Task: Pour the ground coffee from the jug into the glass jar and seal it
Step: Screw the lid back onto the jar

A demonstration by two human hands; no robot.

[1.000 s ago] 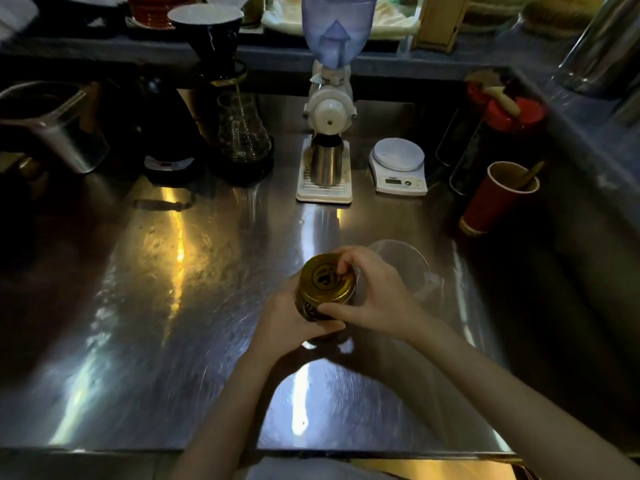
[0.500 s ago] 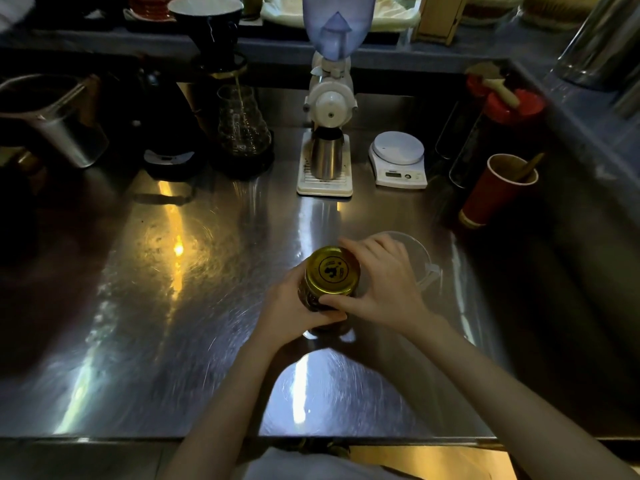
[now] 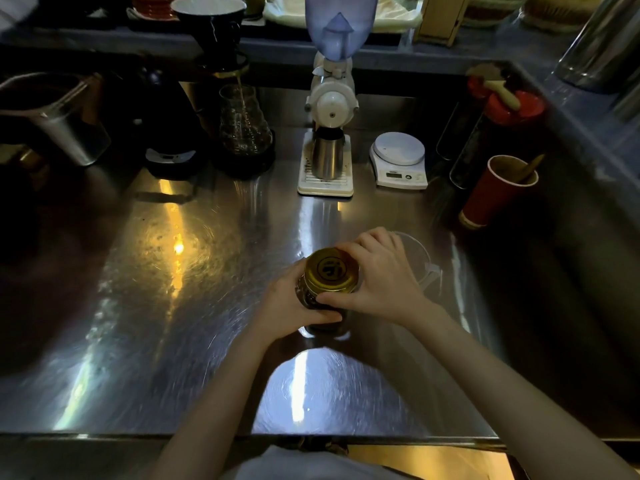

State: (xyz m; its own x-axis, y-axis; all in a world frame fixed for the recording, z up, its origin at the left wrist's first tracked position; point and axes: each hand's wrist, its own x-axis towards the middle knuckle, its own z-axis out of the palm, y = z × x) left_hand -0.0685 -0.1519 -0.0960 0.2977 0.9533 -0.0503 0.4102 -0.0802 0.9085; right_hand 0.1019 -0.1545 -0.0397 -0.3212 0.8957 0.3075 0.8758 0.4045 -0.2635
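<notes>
From the head view we are looking down on both forearms reaching forward from the near edge of the steel counter (image 3: 145,334) and meeting at the glass jar (image 3: 325,320), which is standing upright on the counter a little right of centre. Our left hand (image 3: 294,303) is wrapping around the jar's side from the left, fingers and thumb closed on the glass, the wrist angling in from below. Our right hand (image 3: 381,282) is arching over from the right, thumb along the near rim and fingers curling over the far rim of the gold lid (image 3: 330,270), clamped on it; the lid is sitting on top of the jar. The clear jug (image 3: 420,261) is standing just behind and right of the right hand, partly hidden by it, and we cannot tell whether they are touching. To the left of the jar we are seeing a wide stretch of bare steel. Farther back, well apart from the hands, the grinder (image 3: 329,109) and the white scale (image 3: 398,159) are standing in a row, and the red cup (image 3: 491,192) is standing near the raised right wall.
</notes>
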